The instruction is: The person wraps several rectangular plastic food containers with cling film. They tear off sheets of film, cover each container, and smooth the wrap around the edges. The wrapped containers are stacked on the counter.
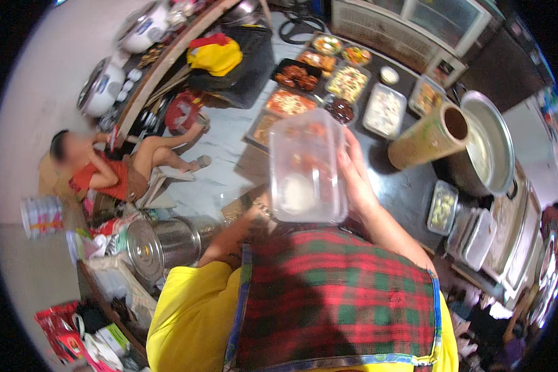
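Observation:
A transparent rectangular plastic container (307, 162) is raised in front of my plaid apron (335, 297). My right hand (357, 176) grips its right side, thumb on the near face and fingers behind. My left hand (269, 217) is at the container's lower left, below a wrist with a bracelet; the fingers are hidden behind the plastic, so their hold cannot be told. A round white thing (299, 193) shows through the container, whether inside or behind it is unclear. Just beyond are a tray of red-sauced food with white topping (290, 102) and a tub of dark food (339, 109).
On the dark table (400, 204) stand a tub of white creamy food (385, 111), a tall patterned cylinder (421, 137), a large metal pot (488, 144) and stacked containers (472, 237). To the left, a person (102, 172) sits near a lidded steel pot (162, 246).

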Tool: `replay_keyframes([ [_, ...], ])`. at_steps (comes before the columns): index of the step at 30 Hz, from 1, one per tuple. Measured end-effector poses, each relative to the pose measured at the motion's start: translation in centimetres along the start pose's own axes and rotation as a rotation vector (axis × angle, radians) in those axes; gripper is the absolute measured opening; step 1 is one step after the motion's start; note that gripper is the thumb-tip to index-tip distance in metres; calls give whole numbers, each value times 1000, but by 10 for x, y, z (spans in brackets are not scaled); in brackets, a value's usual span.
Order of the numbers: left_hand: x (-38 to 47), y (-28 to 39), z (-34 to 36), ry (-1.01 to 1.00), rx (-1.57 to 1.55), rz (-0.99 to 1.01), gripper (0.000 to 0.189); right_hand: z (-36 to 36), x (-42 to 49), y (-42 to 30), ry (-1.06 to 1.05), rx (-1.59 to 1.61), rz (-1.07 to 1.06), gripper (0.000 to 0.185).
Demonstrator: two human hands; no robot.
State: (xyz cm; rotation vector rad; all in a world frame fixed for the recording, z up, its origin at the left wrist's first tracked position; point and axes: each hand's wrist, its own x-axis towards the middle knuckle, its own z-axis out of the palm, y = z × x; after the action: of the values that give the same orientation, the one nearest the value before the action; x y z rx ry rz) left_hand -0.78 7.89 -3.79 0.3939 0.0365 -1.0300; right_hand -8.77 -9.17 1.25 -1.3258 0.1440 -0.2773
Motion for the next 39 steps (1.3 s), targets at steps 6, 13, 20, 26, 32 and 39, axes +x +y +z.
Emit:
replay_keyframes([
  [6,-8,-7,-2,-67,-135,134,58,-1,6,19,-50,447,304,76],
  [13,-4,-5,-4,-117,-220,264,59,-2,-9,37,-64,557,616,62],
  [20,28,6,3,-132,-264,414,60,17,-10,29,4,731,411,70],
  [26,48,2,12,-79,-255,541,61,29,-3,19,150,344,257,72],
  [32,43,-8,-11,158,-101,440,85,3,7,18,153,514,275,59],
  [39,36,-35,-33,-278,-446,-1,69,6,-2,19,129,596,350,55],
])
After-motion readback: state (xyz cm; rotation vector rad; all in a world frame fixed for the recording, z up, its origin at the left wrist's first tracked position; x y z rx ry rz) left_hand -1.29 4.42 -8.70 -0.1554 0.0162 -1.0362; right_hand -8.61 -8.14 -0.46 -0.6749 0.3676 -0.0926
